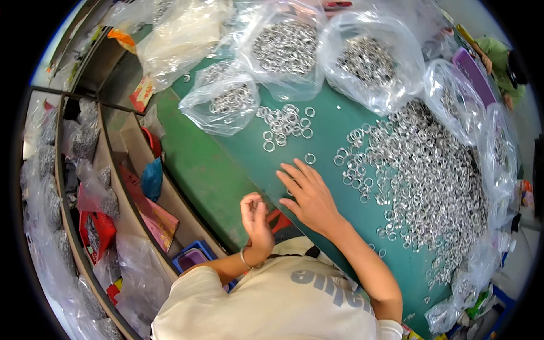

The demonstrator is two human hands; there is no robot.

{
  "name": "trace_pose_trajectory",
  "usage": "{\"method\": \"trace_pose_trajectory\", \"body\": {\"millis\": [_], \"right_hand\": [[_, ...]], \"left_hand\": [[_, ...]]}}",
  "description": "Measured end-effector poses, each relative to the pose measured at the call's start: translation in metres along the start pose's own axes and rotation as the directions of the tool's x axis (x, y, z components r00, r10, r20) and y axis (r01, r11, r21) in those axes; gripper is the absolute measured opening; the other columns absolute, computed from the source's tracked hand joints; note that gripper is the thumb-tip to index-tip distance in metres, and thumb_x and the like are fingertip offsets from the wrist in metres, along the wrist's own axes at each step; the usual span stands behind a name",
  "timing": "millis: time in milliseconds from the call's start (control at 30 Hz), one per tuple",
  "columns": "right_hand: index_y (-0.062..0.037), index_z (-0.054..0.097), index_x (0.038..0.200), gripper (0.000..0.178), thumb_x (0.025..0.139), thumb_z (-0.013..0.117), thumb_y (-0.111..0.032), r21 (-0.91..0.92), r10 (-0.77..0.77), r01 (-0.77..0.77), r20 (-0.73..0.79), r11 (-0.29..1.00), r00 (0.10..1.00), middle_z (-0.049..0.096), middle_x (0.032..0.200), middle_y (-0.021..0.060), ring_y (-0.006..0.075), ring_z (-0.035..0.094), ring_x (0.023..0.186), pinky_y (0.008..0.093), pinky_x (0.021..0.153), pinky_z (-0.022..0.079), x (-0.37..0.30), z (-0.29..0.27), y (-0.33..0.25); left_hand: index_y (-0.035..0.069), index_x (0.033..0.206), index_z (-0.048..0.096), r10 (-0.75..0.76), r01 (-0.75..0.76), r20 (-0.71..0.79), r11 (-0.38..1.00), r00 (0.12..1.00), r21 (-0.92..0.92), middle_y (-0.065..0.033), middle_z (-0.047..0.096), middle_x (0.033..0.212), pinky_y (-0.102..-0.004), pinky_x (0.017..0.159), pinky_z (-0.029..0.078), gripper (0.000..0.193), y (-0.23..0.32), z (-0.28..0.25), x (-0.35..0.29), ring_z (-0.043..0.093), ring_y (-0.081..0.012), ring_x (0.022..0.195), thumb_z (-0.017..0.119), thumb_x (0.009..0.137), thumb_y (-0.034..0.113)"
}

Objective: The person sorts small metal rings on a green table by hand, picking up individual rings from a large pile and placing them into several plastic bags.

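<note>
My right hand (310,195) rests on the green tabletop (243,144) with its fingers spread out. Just beyond its fingertips lies a single silver metal ring (310,158). My left hand (257,224), with a bangle on the wrist, is held off the table's near edge. Its fingers are curled in, and whatever they may hold is hidden. A small group of silver rings (286,122) lies farther off, past my right hand. To the right spreads a large heap of similar rings (436,181), with loose ones scattered along its side nearest my hand.
Open clear plastic bags of rings stand along the far edge: a small bag (229,102), a bigger bag (286,51) and another bag (371,62). A shelf rack (105,153) with bagged parts and a red bin (99,232) is at left. Another person (501,65) is at far right.
</note>
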State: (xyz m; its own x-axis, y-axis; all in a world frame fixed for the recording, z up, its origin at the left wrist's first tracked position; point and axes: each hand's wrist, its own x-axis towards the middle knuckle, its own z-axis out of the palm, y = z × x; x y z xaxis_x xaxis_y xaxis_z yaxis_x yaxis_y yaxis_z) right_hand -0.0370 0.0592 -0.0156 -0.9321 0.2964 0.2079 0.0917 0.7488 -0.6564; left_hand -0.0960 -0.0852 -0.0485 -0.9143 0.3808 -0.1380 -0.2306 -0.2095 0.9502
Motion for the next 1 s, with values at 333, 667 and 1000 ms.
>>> {"method": "trace_pose_trajectory", "body": {"millis": [333, 667, 1000], "right_hand": [[0.0018, 0.058, 0.117, 0.047, 0.075, 0.065, -0.017, 0.020, -0.063, 0.062, 0.071, 0.998, 0.995, 0.046, 0.137, 0.0147, 0.0356, 0.038, 0.132, 0.0493, 0.110, 0.033, -0.051, 0.019, -0.016], [-0.0005, 0.061, 0.115, 0.032, 0.083, 0.055, -0.004, 0.221, -0.186, 0.164, 0.083, 0.962, 0.979, 0.052, 0.132, 0.0128, 0.0264, 0.049, 0.123, 0.0419, 0.107, 0.039, -0.097, 0.031, -0.039], [0.0019, 0.065, 0.098, 0.024, 0.074, 0.065, 0.007, 0.167, 0.403, -0.380, -0.574, 0.910, 0.713, 0.064, 0.093, 0.0147, 0.0295, 0.061, 0.084, 0.0363, 0.076, 0.048, -0.184, -0.038, -0.039]], "left_hand": [[-0.007, 0.121, 0.052, -0.679, 0.982, 0.720, -0.008, -0.143, 0.188, -0.0275, 0.062, 0.112, -0.0469, 0.089, 0.053, 0.062, -0.014, -0.037, 0.043, 0.064, -0.0374, 0.102, 0.022, 0.097, 0.042], [-0.009, 0.116, 0.053, -0.876, 0.973, 0.458, -0.050, -0.151, 0.226, -0.0228, 0.061, 0.114, -0.0405, 0.079, 0.057, 0.044, -0.047, -0.047, 0.030, 0.065, -0.0289, 0.097, 0.034, 0.097, 0.026], [-0.005, 0.095, 0.065, -0.809, 0.674, 0.533, 0.251, -0.248, 0.695, -0.0144, 0.067, 0.077, -0.0272, 0.053, 0.049, 0.028, -0.015, -0.019, 0.008, 0.064, -0.0177, 0.067, 0.051, 0.097, 0.018]]}}
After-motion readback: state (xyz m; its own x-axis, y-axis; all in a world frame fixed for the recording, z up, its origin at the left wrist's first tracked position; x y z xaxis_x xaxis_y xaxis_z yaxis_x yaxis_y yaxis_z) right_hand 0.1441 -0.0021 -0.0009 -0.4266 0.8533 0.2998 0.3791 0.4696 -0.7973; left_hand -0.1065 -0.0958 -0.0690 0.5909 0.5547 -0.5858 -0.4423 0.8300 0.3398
